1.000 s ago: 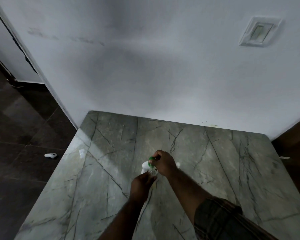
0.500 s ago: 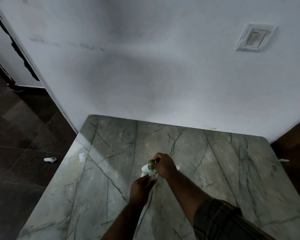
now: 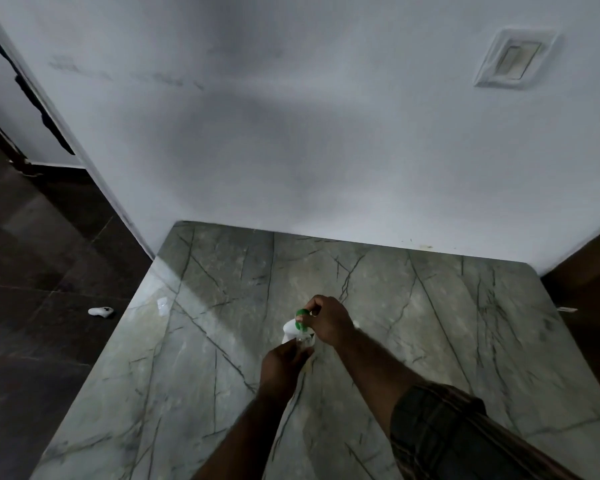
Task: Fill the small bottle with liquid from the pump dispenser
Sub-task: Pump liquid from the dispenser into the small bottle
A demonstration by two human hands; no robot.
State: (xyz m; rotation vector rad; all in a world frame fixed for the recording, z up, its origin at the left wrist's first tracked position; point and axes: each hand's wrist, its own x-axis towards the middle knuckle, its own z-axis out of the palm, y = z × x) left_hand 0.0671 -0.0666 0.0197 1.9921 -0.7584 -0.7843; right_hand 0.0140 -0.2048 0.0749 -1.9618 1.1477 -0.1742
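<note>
Fingers of the right hand were curled over the green head of the pump, thumb tucked under it, so gripping rather than loose. The left hand was closed round the bottle.

Risks, as judged from this:
- Mouth of the bottle looked narrow, and the spout was partly hidden by the right hand. If the two weren't lined up, a press would prob. send liquid down the outside and onto the worktop.
- A hard press w/ only one hand on the pump could tip or skid it, esp. on a glossy top.
- Wet fingers on clear plastic meant the bottle might slip.
- Dim light made the fill level hard to read, so it might overflow.

The bottle sat just below the right hand's fingers and just above the left's, tight against the pump's white body. Couldn't tell if its base touched the worktop. A small pale bit lay well apart, near the worktop's left edge.
</note>
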